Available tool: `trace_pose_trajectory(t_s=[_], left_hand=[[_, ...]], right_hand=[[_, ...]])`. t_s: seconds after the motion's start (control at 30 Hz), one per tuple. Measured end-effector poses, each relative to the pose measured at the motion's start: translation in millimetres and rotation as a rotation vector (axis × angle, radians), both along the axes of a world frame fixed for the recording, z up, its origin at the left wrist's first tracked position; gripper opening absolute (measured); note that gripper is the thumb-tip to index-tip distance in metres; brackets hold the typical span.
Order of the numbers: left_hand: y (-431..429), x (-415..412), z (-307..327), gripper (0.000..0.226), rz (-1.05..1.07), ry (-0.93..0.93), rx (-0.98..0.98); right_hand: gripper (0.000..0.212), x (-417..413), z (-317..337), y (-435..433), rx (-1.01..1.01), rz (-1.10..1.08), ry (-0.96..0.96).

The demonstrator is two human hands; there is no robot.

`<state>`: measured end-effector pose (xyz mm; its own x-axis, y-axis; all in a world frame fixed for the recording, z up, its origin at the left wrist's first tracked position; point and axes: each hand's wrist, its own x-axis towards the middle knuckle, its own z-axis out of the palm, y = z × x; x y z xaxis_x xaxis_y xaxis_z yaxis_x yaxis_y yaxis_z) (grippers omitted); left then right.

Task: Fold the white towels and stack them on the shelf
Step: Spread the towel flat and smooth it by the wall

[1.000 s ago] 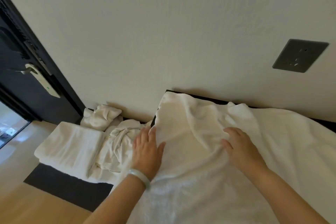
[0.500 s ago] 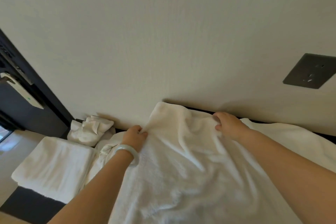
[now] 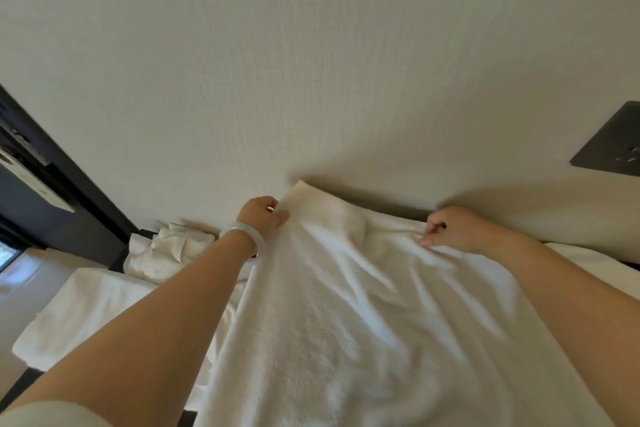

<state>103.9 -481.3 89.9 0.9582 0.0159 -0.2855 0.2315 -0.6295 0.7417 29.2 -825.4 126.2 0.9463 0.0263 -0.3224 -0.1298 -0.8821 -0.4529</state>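
Note:
A large white towel (image 3: 346, 315) lies spread and wrinkled over the dark shelf top, reaching from the wall toward me. My left hand (image 3: 260, 215), with a pale bangle on its wrist, pinches the towel's far left corner by the wall. My right hand (image 3: 450, 226) grips the far edge further right, fingers curled into the cloth. A folded white towel (image 3: 83, 308) lies flat at the left. Behind it, near the wall, sits a crumpled white towel (image 3: 169, 250).
The beige wall (image 3: 311, 62) stands right behind the far edge. A dark socket plate (image 3: 613, 146) is on the wall at the right. A dark door with a lock handle (image 3: 38, 184) is at the left. The dark shelf surface (image 3: 20, 388) shows at the lower left.
Both hands went from pressing flat on the towel to its far edge by the wall and took hold of it. The view has tilted up and moved closer.

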Motion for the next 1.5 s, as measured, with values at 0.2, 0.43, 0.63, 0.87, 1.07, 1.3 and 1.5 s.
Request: trace_pose_trajectory(t_s=[0.2,0.43,0.63,0.87,1.07,1.3,1.5], left_hand=[[-1.2,9.6,-2.7,0.051,-0.106,0.126,-0.197],[-5.4,30.1,17.3,0.037,-0.528,-0.084,0.217],[6.5,37.5,33.8,0.019,-0.612,-0.037,0.394],[16.3,40.6,47.5,0.009,-0.445,-0.108,0.383],[14.2,44.7,63.4,0.008,-0.283,0.001,0.124],[2.9,35.7,69.3,0.011,-0.139,-0.104,-0.070],[1.8,25.8,50.1,0.013,-0.163,-0.153,0.107]], right_hand=[[0.016,7.8,3.2,6.3,-0.257,0.116,0.097],[0.017,8.7,-7.6,-2.5,-0.417,0.006,-0.045],[0.033,2.8,-14.0,-1.0,-0.381,0.082,0.051],[0.028,5.4,-5.7,15.1,-0.635,0.110,0.078],[0.024,-7.2,29.5,6.1,-0.595,-0.190,-0.209],[0.008,-9.3,22.6,6.4,-0.245,-0.232,-0.131],[0.035,-9.1,-22.3,6.0,-0.403,-0.128,0.006]])
